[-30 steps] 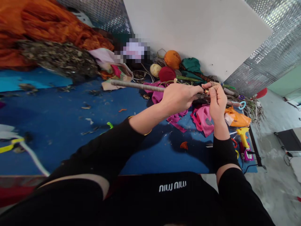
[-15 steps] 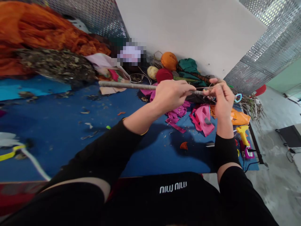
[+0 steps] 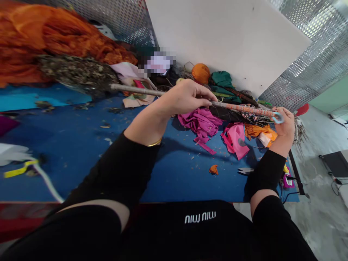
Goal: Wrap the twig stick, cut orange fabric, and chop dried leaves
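Note:
My left hand pinches a long, thin brown stick, which is held nearly level above the table. To the right of those fingers, the stick carries an orange-and-grey patterned wrapped section. A thin thread runs along it toward my right hand, whose fingers are closed at its far end. By the right fingers is a light-blue loop, like a scissor handle; the rest of it is hidden. Magenta cloth and pink cloth lie below the stick.
The blue table holds metal blades, an orange scrap and a white cord with yellow tape. Orange fabric and a bag of dry leaves are piled at back left. A white board stands behind.
My right hand has moved right, away from my left, with the light-blue loop. More of the stick's wrapped section shows between the hands. My left hand still grips the stick.

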Motion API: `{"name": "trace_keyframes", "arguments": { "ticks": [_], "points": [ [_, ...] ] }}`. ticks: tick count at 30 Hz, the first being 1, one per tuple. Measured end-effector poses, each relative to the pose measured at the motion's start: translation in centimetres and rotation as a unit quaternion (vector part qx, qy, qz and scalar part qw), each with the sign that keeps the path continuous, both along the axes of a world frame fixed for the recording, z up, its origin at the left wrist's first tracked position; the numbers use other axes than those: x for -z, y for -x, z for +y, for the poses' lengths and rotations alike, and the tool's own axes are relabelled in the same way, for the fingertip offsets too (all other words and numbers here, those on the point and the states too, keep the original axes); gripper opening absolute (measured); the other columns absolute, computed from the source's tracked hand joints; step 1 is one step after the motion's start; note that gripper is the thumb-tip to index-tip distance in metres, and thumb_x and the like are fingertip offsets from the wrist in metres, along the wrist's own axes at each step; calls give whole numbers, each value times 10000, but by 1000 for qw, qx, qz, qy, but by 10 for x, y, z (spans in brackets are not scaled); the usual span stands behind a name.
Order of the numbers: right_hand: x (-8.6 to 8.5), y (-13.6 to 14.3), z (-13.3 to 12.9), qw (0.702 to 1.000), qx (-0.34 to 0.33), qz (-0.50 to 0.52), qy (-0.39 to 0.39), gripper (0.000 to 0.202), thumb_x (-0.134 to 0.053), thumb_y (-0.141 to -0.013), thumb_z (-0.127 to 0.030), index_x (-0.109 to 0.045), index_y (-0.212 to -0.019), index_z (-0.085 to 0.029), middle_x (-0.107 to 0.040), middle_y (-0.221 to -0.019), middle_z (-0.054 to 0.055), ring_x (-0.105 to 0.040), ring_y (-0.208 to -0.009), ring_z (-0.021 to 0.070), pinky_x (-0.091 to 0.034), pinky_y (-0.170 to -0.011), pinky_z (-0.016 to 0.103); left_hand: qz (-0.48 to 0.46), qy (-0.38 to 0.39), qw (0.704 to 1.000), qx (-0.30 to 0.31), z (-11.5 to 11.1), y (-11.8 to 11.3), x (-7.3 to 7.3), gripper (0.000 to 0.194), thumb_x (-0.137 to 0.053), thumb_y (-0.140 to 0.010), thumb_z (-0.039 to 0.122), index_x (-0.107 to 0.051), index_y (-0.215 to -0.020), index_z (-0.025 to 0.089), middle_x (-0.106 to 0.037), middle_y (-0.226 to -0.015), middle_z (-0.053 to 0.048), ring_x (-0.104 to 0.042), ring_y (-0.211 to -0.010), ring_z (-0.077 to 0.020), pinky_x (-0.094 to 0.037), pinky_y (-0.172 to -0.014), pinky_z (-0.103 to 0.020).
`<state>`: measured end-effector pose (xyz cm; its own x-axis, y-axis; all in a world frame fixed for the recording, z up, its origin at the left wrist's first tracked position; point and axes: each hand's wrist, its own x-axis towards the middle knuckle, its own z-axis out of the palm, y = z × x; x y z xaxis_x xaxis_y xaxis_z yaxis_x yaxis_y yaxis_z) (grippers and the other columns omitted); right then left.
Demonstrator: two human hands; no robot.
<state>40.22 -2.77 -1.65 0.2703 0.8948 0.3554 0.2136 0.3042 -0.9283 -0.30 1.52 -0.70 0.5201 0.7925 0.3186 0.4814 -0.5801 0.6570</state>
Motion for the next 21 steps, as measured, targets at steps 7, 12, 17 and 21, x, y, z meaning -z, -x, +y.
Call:
{"name": "trace_keyframes", "arguments": {
  "ticks": [7, 12, 17, 21],
  "points": [
    [14, 12, 17, 959, 44, -259, 107, 302, -775, -786, -495, -703, -691, -217, -644, -670, -6, -558, -624, 149, -509, -677, 325, -155, 67, 985, -32, -9, -7, -2, 313, -665, -878, 294, -867, -1095, 194, -808, -879, -76, -738, -810, -204, -586, -776, -307],
    [12, 64, 17, 941, 4, -336, -41, 290, -651, -936, -482, -802, -936, -234, -802, -1050, 76, -719, -1035, 248, -541, -1044, 444, -204, 74, 975, -43, -19, -25, 2, 289, -654, -878, 226, -857, -1079, 181, -792, -833, -61, -712, -747, -165, -597, -766, -291],
    [26, 133, 10, 967, -140, -198, -83, 487, -677, -927, -693, -766, -1163, -276, -790, -1235, 52, -708, -1220, 244, -526, -1151, 440, -232, 92, 968, 4, -25, -41, 6, 231, -698, -864, 233, -853, -1007, 137, -796, -853, -62, -721, -783, -163, -603, -770, -278],
    [32, 164, -1, 972, -185, -137, -49, 504, -701, -884, -748, -732, -966, -253, -779, -949, 13, -728, -923, 190, -610, -931, 364, -266, 107, 958, 11, -25, -45, 9, 220, -712, -853, 198, -849, -1008, 124, -804, -883, -69, -718, -782, -162, -605, -758, -274]
  ]
}}
